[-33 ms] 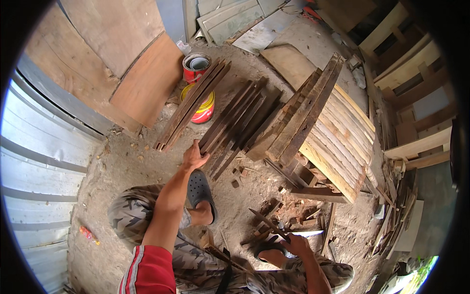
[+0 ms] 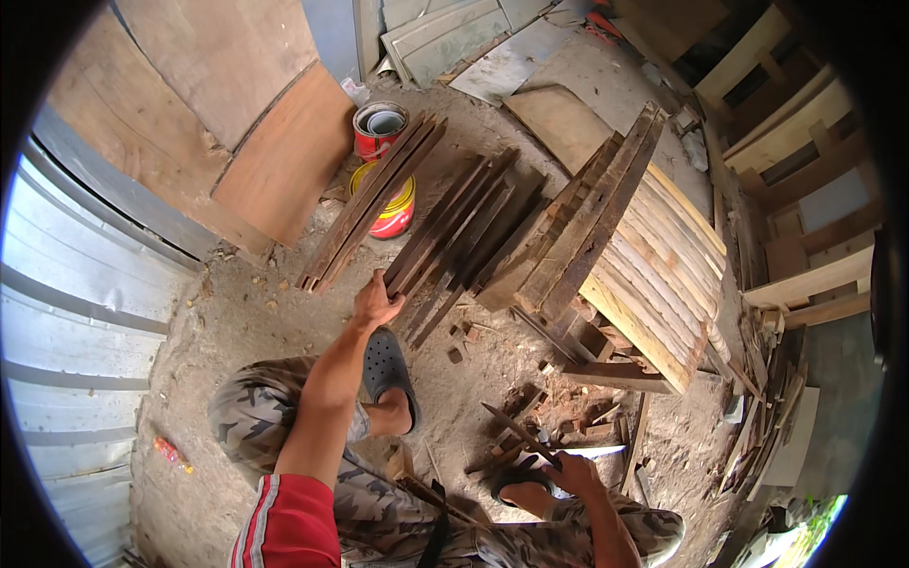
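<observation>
Low in front of me, my left hand (image 2: 379,303) is closed round the near end of a dark wooden strip (image 2: 426,237). That strip lies slanting away among several others like it. My right hand (image 2: 578,475), at the lower right, grips a long, dark, narrow piece (image 2: 516,428) that tapers to a point and looks like a blade. Its exact kind I cannot tell. It points up and left over brick rubble (image 2: 568,417). Left of the held strip, another bundle of dark strips (image 2: 379,204) rests across a red and yellow can (image 2: 393,213).
A second red can (image 2: 379,128) stands behind. To the right are heavy old beams (image 2: 606,218) and a stack of pale slats (image 2: 653,265). Plywood sheets (image 2: 284,156) lean at the left, beside a corrugated metal wall (image 2: 76,350). Scrap wood (image 2: 776,426) lies at far right.
</observation>
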### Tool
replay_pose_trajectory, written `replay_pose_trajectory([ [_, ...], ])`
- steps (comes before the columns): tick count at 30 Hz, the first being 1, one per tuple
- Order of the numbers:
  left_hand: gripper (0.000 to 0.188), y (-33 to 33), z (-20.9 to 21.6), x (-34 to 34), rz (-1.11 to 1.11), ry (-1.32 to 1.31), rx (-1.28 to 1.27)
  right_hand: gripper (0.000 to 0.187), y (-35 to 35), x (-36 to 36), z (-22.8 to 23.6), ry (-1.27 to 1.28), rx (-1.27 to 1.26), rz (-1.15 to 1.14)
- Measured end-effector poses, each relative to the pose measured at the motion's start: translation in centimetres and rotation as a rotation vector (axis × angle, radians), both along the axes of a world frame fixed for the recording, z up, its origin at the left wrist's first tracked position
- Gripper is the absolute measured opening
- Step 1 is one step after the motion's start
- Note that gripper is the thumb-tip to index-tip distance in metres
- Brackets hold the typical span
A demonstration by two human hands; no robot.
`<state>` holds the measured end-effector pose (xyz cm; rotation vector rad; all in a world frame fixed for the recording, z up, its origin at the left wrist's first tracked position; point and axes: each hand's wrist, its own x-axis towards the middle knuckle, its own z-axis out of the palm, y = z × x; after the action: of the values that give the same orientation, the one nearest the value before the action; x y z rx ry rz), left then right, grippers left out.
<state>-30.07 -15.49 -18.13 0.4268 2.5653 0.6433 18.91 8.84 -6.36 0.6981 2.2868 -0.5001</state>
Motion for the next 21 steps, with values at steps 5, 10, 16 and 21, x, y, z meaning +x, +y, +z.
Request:
replay_pose_trajectory([
  [5,0.054,0.6,-3.7,0.0,-0.029,0.442,-0.109,0.048,0.3,-0.4,-0.4,-0.027,0.008,0.029],
  [10,0.036,3.9,-3.1,1.5,-0.402,0.152,0.023,0.048,0.5,0.2,-1.5,0.012,-0.015,0.018],
  [16,0.03,5.6,-7.5,5.3,-0.229,0.191,-0.171,0.047,0.3,-0.8,-0.8,-0.02,-0.035,0.019],
  [21,0.04,4.5,-6.3,5.0,-0.193,0.17,-0.046,0.047,0.4,-0.4,-0.8,-0.05,-0.009,0.025],
])
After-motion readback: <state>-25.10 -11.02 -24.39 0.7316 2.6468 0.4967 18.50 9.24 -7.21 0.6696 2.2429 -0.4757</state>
